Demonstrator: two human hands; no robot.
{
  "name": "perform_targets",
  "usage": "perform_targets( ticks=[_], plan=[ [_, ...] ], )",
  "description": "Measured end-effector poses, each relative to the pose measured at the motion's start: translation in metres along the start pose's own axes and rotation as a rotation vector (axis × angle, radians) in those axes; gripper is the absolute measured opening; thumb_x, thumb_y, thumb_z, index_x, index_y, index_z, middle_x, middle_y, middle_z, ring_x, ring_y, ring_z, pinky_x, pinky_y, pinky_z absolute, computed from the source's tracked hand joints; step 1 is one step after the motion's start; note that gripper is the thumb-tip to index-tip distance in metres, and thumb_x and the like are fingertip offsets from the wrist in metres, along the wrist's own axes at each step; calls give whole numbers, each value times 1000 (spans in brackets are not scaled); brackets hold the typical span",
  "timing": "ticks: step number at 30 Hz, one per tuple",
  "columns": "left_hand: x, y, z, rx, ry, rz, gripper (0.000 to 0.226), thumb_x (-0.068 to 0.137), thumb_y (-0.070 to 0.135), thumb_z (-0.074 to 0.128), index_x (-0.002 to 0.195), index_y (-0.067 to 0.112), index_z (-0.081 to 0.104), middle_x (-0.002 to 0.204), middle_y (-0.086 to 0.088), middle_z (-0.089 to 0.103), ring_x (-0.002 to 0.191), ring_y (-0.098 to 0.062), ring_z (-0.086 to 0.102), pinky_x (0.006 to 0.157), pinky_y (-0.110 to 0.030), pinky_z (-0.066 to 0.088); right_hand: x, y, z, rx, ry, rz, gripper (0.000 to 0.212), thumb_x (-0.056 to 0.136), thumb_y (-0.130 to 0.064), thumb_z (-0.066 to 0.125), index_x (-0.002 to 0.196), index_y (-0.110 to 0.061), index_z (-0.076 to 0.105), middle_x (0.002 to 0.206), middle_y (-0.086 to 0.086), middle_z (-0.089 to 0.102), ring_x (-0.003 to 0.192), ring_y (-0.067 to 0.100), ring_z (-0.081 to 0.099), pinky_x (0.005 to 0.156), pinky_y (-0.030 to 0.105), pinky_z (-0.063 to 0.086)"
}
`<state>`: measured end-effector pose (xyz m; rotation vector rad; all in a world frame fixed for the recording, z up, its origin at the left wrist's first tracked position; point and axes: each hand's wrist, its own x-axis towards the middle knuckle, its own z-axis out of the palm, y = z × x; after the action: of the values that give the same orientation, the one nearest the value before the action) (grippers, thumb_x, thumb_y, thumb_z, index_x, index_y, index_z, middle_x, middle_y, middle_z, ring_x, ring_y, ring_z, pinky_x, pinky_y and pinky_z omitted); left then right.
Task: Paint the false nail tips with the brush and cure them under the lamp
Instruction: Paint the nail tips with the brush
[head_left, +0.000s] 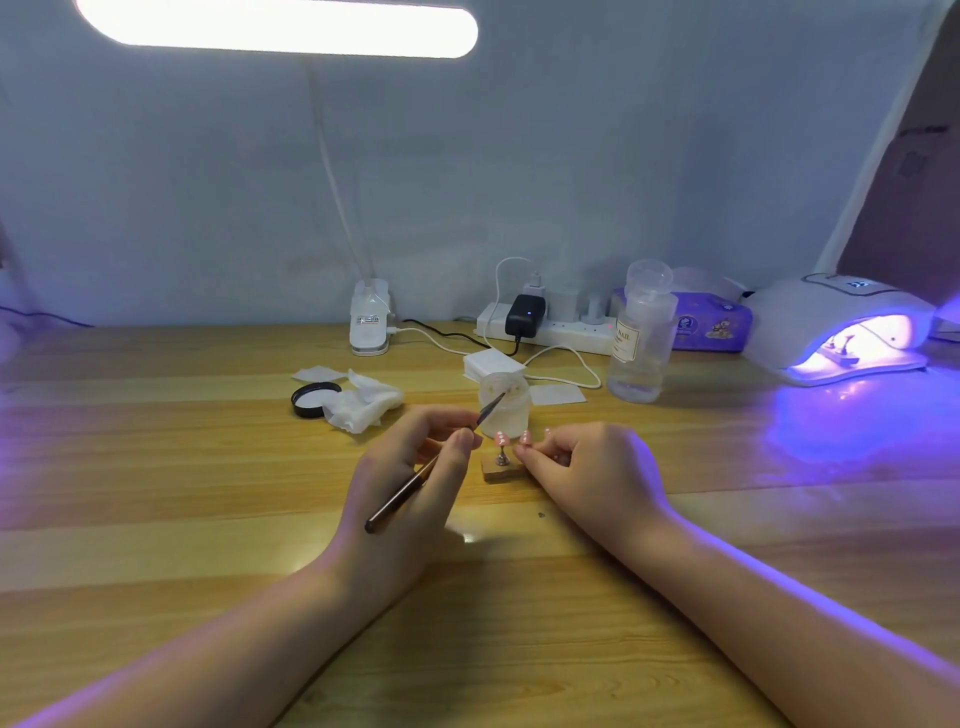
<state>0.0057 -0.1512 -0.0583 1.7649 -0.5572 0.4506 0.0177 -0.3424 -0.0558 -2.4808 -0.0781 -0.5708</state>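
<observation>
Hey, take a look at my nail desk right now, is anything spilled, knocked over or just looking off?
Nothing looks spilled or toppled. Small untidy bits: a crumpled wipe lies on the table beside a loose black lid, and the white jar behind the nail tips stands open. The curing lamp glows with a stand inside.

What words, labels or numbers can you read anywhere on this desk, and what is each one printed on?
"NAIL": on the label of the clear bottle; the smaller lines under it are too blurred to read.
Purple tissue pack: printed pictures and text, too blurred to read.
White clip-on lamp base: sticker, unreadable.
Curing lamp: lit display on top, digits too small to read.
</observation>
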Motion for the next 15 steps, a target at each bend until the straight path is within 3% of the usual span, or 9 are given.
perform_targets(
  ticks=[7, 12, 15],
  plan=[
    [0, 0, 0, -14, 0, -15, 22, 88, 47, 52, 105, 41, 63, 95, 16, 71, 93, -5, 66, 76, -18, 52, 0, 0, -7, -229, -34, -107, 33, 87, -56, 56, 85, -30, 76, 71, -8, 69, 69, 12, 60, 54, 23, 39],
    [1, 1, -1, -55, 23, -52, 20, 85, 44, 58, 102, 40, 66, 92, 11, 72, 86, -6, 68, 75, -19, 53, 0, 3, -15, -366, -32, -232, 40, 89, -58, 49, 83, -26, 73, 74, -7, 69, 72, 14, 61, 55, 23, 42],
    [8, 4, -3, -91, 98, -75, 14, 84, 30, 62, 95, 36, 69, 84, 3, 71, 79, -14, 68, 71, -28, 54, 2, 6, -19, -409, -42, -239, 42, 89, -58, 49, 79, -24, 70, 75, -7, 68, 74, 14, 61, 57, 23, 44]
  ],
)
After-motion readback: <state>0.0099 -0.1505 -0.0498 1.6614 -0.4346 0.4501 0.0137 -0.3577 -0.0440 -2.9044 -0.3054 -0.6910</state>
